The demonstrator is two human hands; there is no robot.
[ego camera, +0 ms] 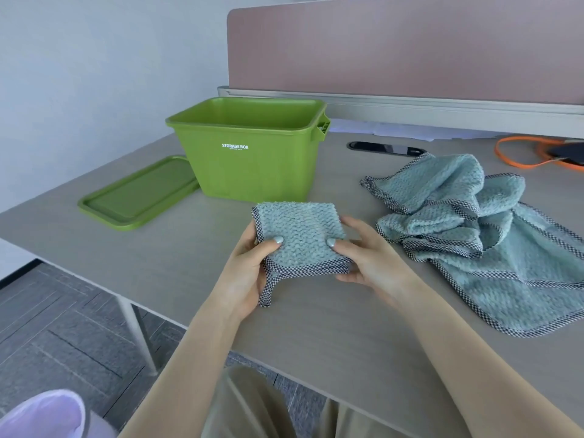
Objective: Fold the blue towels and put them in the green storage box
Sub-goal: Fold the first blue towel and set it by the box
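Folded blue towel (300, 237) held just above grey wood-grain desk (196, 267), directly before green storage box (252, 156). Pale wall behind at left, mauve partition panel (410, 45) along the desk's far edge, dark grey carpet tiles (63, 327) below. Box open, upright, lid (139, 194) flat beside it at left. Heap of unfolded blue towels (489, 235) crumpled on the desk at right. Orange cable (518, 159) looped at far right. Left hand (249, 273) and right hand (366, 257) gripping the folded towel's sides, thumbs on top.

Grey desk (94, 200), pink partition (410, 49); orange cable (518, 164), papers (379, 129)
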